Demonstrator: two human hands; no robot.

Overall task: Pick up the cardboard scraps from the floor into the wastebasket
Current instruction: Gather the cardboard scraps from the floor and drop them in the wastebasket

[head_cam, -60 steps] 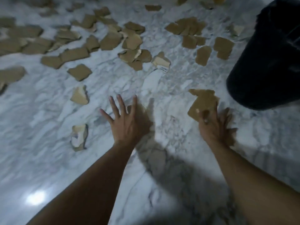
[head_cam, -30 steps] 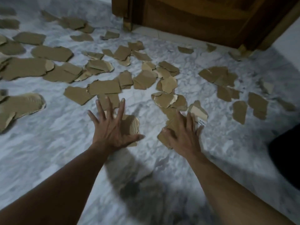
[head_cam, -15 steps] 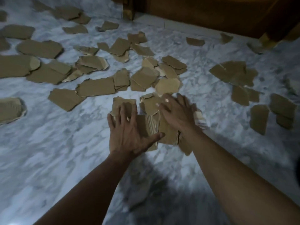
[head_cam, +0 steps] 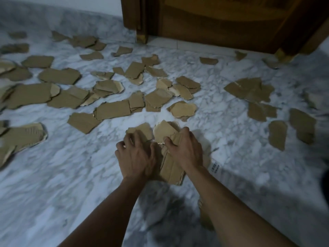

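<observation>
Both arms reach straight out and down from the bottom of the view, with the hands side by side, almost touching, low over the floor [head_cam: 67, 175]. The left hand [head_cam: 137, 155] is knuckles-up with its fingers [head_cam: 130, 139] bent into a claw, tips dug down onto the gathered scraps [head_cam: 170, 168]. The thumb is tucked in against the side of that same bunch. The right hand [head_cam: 183, 150] is curled over the top of the bunch from the other side, thumb hooked in front and fingers [head_cam: 185, 131] wrapped round the far edge. So both hands are closed on cardboard, not spread flat.

The bunch is a few torn brown pieces overlapping and squeezed together between the two hands. One longer piece sticks out toward the camera between the wrists, and a couple of lighter torn ones poke out past the fingertips. Just beside the right wrist there's a white label piece [head_cam: 214, 165] with what looks like a barcode on it.

The floor is white marble with grey veins, pretty dim lighting. Lots of loose scraps [head_cam: 112, 109] lie flat all over it, thickest to the left and middle, with a smaller group off to the right. A dark wooden door [head_cam: 222, 24] sits at the top of the view. There's a dark sliver at the right edge, and I can't tell what it is.
</observation>
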